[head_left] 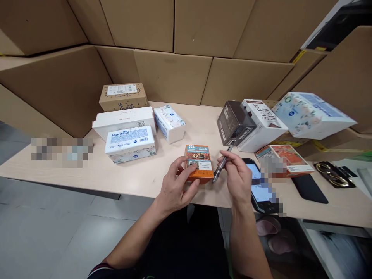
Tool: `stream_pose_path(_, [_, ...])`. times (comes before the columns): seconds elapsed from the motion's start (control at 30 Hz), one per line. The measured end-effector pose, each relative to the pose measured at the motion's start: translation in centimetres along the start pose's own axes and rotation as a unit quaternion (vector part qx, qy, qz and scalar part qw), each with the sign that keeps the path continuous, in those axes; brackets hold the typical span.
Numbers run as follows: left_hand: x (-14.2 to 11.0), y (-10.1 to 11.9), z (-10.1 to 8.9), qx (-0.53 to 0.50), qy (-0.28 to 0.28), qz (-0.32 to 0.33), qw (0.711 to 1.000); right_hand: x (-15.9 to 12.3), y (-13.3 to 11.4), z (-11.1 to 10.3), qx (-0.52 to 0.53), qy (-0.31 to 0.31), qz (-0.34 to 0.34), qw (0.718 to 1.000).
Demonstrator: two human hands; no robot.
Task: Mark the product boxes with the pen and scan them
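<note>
- Two bare hands: the left hand closed about an orange box, fingers over its top and side; the right hand pinching a slim pen-like tool, lower end just beside the box.
- One orange box, printed top up, between the hands, apparently resting on the table.
- Step in hand, as judged: steadying the box while the tool is held ready beside it.
- Next move, as judged: calls for a firm left hold and close control of the tool's end.
- One dark device, screen lit, just right of the right hand.
- One orange-and-white carton, farther right.
- Two boxes, dark brown box and white "Super" box, beyond the right hand.
- Two flowered packs, "Manhua" pack and smaller pack, beyond the left hand.
- Two more behind these: long white box, brown parcel.
- Several large cartons, farthest ahead of both hands.
</note>
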State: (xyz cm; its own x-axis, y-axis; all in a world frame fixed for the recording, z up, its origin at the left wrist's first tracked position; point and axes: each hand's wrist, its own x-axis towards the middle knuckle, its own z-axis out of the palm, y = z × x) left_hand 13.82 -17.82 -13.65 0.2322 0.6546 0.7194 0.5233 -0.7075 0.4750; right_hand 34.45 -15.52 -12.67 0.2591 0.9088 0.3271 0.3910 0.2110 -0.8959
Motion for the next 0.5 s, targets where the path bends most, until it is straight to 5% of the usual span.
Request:
stream_pose_path(0.07, [0.1, 0.0, 0.1, 0.003, 0.001, 0.031, 1.0, 0.2, -0.2, 0.0, 0.143, 0.057, -0.021, 0.988])
stream_pose_path(0.2, [0.3, -0.1, 0.2, 0.02, 0.002, 0.06, 0.998, 0.5, -1.4, 0.3, 0.238, 0.125, -0.047, 0.962])
stream_pose_path(0.5, [0.4, 0.1, 0.3, 0.061, -0.007, 0.059, 0.996, 0.5, -4.1, 0.9, 0.171, -0.011, -0.008, 0.985])
